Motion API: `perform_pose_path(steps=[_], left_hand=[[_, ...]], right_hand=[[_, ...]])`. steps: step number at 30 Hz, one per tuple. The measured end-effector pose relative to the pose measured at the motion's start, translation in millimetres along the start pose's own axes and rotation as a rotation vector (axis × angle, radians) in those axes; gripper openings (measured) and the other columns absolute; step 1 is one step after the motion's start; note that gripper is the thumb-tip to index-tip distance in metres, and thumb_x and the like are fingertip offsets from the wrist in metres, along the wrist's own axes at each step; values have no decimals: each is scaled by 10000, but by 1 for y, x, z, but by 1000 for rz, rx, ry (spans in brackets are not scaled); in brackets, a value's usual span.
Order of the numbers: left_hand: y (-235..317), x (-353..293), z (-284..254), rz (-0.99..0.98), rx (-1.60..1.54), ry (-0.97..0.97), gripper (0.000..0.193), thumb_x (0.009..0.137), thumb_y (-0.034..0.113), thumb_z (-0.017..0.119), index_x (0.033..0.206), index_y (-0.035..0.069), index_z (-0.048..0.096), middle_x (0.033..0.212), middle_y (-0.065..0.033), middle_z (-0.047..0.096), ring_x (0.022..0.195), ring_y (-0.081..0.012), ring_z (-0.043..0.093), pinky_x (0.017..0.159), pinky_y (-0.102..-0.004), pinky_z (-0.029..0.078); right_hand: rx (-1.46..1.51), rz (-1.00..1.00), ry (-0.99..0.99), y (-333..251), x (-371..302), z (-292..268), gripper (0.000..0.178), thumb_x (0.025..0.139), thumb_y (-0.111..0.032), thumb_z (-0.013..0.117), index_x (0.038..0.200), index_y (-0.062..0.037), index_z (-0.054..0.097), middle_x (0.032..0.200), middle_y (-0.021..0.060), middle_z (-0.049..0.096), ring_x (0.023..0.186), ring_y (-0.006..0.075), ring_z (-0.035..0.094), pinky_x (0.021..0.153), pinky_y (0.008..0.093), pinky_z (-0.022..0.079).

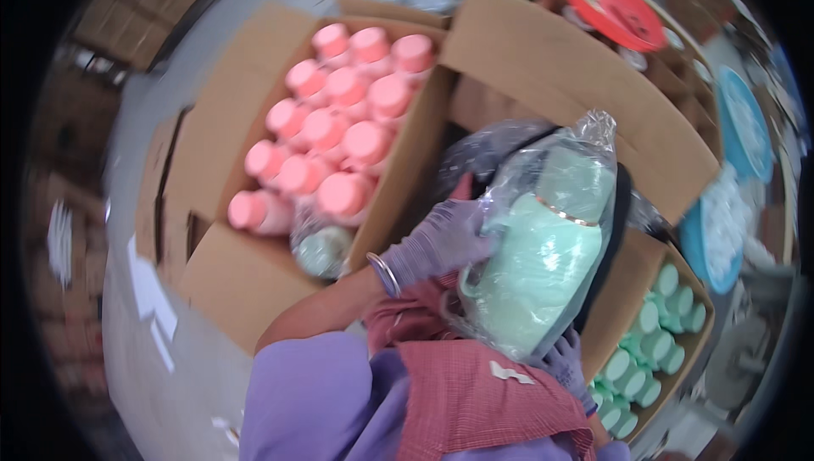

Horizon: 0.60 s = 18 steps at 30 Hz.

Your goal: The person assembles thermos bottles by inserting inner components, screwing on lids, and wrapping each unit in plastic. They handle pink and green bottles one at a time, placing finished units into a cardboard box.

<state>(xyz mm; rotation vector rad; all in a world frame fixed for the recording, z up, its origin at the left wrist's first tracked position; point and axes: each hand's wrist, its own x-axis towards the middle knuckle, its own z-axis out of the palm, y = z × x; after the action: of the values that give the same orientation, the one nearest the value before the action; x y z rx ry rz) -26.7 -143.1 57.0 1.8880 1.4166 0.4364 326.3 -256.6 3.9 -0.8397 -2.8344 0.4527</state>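
A mint-green vacuum jug (543,262) with a copper-coloured ring below its lid lies tilted in front of me, wrapped in a clear plastic bag. My left hand (445,240), in a thin purple glove, is closed on the jug's left side by the handle. At the lower end, my right hand (564,363) grips the base through the plastic; part of its fingers is hidden under the jug. Behind the jug, an open cardboard box (577,62) holds dark items and more clear plastic.
To the left, an open carton (216,164) holds rows of pink bottles (346,86) and one bagged pale-green item (322,251). Mint-green bottles (649,346) fill a box at right. A red plastic lid (612,7) lies on a divided carton; blue basins (721,232) stand far right.
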Motion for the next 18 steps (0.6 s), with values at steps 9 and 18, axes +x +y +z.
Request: perform_pose_path(steps=[9, 18], left_hand=[[-108, -260, 30, -430, -1735, 774, 427, 957, 160, 525, 1360, 34, 460, 1271, -135, 599, 1112, -323, 644, 830, -508, 606], [-224, -337, -93, -889, -322, 841, 347, 988, 237, 544, 1256, 16, 542, 1101, -117, 642, 1008, -242, 667, 814, -382, 608]], right_hand=[[315, -460, 283, -58, 247, -20, 205, 770, -179, 644, 964, -111, 641, 1016, 92, 607, 968, 310, 589, 986, 478, 435], [164, -354, -133, -43, 310, 57, 251, 869, -252, 610, 1085, -128, 632, 1060, 86, 611, 1006, 289, 598, 933, 440, 443]])
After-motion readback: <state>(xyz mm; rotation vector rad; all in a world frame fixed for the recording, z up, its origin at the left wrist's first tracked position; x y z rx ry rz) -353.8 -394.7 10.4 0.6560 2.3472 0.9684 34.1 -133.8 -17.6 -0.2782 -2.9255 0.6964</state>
